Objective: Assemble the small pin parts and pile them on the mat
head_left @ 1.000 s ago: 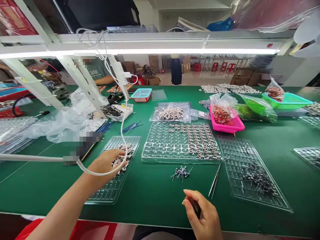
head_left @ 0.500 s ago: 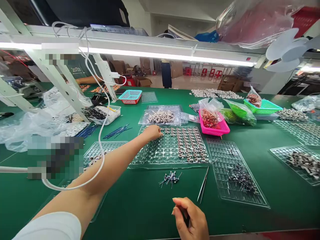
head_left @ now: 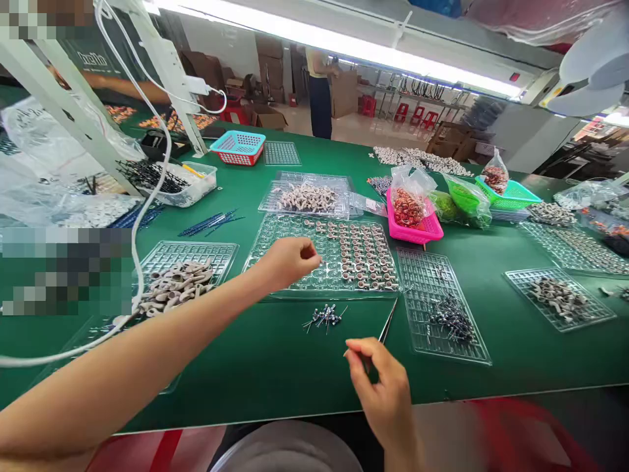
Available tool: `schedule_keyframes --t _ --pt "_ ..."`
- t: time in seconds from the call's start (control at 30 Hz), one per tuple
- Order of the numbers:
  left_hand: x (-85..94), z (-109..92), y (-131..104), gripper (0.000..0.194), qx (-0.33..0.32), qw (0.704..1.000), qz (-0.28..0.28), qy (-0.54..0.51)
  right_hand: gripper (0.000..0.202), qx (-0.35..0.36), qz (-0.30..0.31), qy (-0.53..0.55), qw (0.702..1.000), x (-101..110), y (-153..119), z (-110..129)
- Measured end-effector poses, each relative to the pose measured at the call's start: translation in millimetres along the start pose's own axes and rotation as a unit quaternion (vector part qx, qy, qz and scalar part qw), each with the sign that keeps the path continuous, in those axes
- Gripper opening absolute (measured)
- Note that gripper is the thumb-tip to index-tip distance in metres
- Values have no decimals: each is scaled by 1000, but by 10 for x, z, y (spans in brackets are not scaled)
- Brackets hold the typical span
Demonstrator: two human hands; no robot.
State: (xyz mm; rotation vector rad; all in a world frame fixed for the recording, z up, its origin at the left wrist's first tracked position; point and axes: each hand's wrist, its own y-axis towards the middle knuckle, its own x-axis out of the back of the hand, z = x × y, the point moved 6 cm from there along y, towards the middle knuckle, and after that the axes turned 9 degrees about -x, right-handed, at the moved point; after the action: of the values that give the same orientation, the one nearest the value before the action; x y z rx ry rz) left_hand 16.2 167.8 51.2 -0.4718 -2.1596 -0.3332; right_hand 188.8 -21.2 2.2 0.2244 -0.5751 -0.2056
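Nearest, at the near edge of the green worktop (head_left: 275,373), right of its middle, is the right hand (head_left: 381,377). Its thumb and forefinger curl, tips close together; whether they touch cannot be told. Tweezers (head_left: 387,324) lie just beyond, their near end hidden by this hand. The left forearm (head_left: 162,351) reaches in from the near left corner. Beyond the right hand is a small pile of wire-legged parts (head_left: 326,317). The left hand (head_left: 292,263) is above the middle of a clear tray (head_left: 268,231), fingertips drawn together; whether they hold anything cannot be told. Brown-grey ring-shaped parts (head_left: 366,255) fill pockets along this tray's right side and part of its far edge. To its left, a gridded tray carries heaped grey parts (head_left: 179,282); to its right, another carries dark wired parts (head_left: 451,318). Farther off sit pale parts (head_left: 307,196) and a pink basket (head_left: 417,231).
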Motion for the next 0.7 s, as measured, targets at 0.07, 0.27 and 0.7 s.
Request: schedule_keyframes --t 0.07,0.27,0.7 --pt "-81 -171 -372 15 -25 995 16 -92 15 -13 16 -53 998 31 145 -27" --pt "-406 -302 -1003 28 -3 937 50 -346 17 -28 85 -226 970 -108 449 -68" --pt "-842 15 -994 30 145 760 69 -630 12 -94 90 -303 944 -337 633 -27"
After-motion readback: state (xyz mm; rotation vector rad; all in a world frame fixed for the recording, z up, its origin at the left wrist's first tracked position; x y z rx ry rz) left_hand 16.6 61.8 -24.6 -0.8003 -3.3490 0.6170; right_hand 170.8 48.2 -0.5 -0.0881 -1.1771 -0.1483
